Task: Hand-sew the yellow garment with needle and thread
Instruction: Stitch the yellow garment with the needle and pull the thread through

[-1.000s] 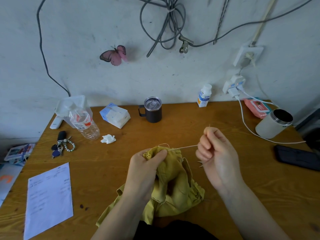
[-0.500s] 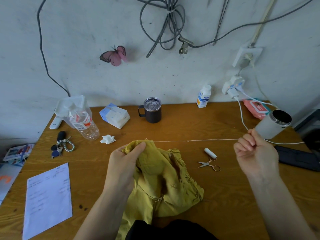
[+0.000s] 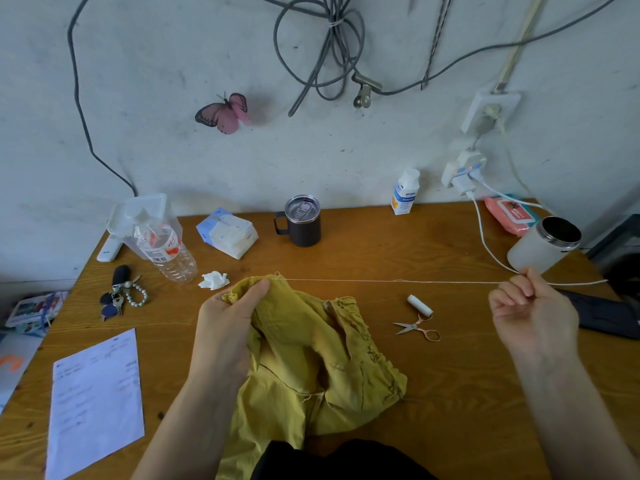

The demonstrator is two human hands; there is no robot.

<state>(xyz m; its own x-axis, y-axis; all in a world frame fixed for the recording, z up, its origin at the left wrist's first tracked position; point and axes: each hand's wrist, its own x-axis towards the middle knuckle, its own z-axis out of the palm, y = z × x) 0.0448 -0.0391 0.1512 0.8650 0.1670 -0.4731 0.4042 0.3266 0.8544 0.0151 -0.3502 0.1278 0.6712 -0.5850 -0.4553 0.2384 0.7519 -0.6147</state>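
Head view, single frame. Yellow garment [image 3: 311, 368] lies crumpled on the wooden table [image 3: 346, 258], lower centre of frame, with its lower end running off the near table edge. Left hand [image 3: 228, 323], centre-left: grip is closed on a bunched fold at the garment's upper edge, thumb on top, and that fold is lifted slightly off the table. Right hand [image 3: 533, 313], right of frame, well apart from the garment: fingers curled, grip narrow, pinching the thread [image 3: 398, 281]. The thread runs taut and nearly level from the lifted fold, just beside the left thumb, across to the right hand; a small loop shows at the fabric end. Below the thread, between garment and right hand: white spool [image 3: 419, 305] lying on its side, small scissors [image 3: 417, 329] just beside it, blades pointing left. Back of table, left to right: clear plastic bottle [image 3: 166, 252] tilted, tissue pack [image 3: 227, 233], dark lidded mug [image 3: 303, 221], small white bottle [image 3: 404, 194] at the wall, pink wipes pack [image 3: 509, 214], white tumbler [image 3: 543, 245] tilted. Crumpled tissue [image 3: 214, 280] near the left hand. Keys [image 3: 121, 296] and a printed sheet [image 3: 97, 400] at left. Pink butterfly [image 3: 225, 114] on the wall, upper left.
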